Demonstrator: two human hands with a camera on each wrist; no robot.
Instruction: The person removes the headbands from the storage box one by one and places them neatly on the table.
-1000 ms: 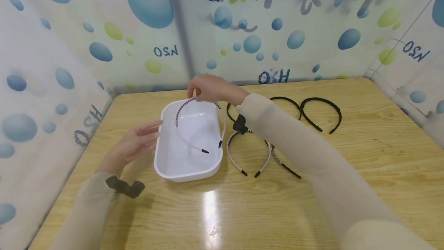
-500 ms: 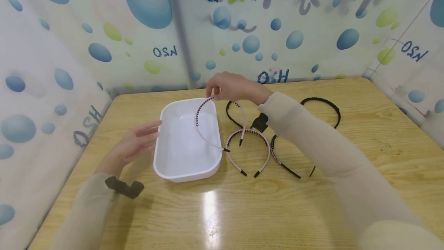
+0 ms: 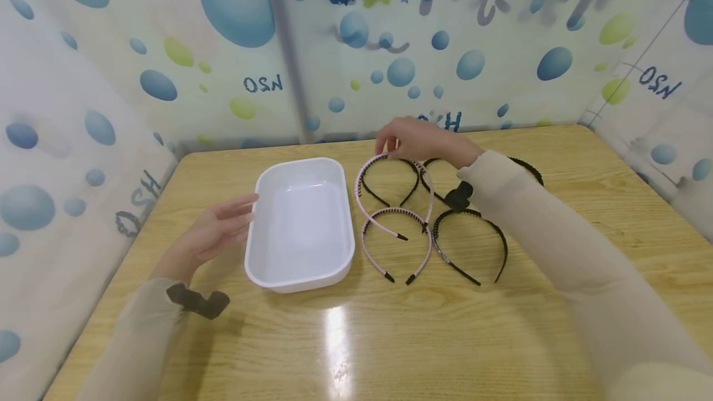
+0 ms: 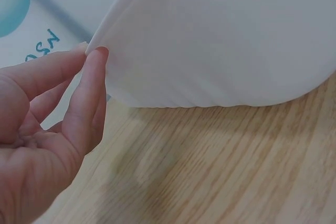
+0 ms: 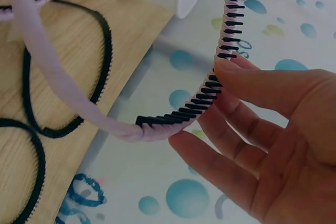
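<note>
My right hand (image 3: 418,138) holds a pink headband (image 3: 362,209) by the top of its arch, its black-tipped ends hanging down. In the right wrist view, the thumb and fingertips grip the pink band (image 5: 68,98) where black comb teeth line its inner side. My left hand (image 3: 214,228) is at the left side of a white plastic tub (image 3: 301,282). In the left wrist view, thumb and fingers pinch the rim of the tub (image 4: 210,51). Below the held headband, a second pink headband (image 3: 372,262) lies on the table.
Several black headbands lie right of the tub. One decorated black headband (image 3: 462,274) is at the front right, and another black headband (image 3: 527,167) is partly behind my right sleeve. A patterned wall (image 3: 445,67) rises behind the wooden table (image 3: 418,339).
My right hand has carried the pink headband rightward, from over the tub to above the headbands on the table. My left hand has stayed at the tub's rim.
</note>
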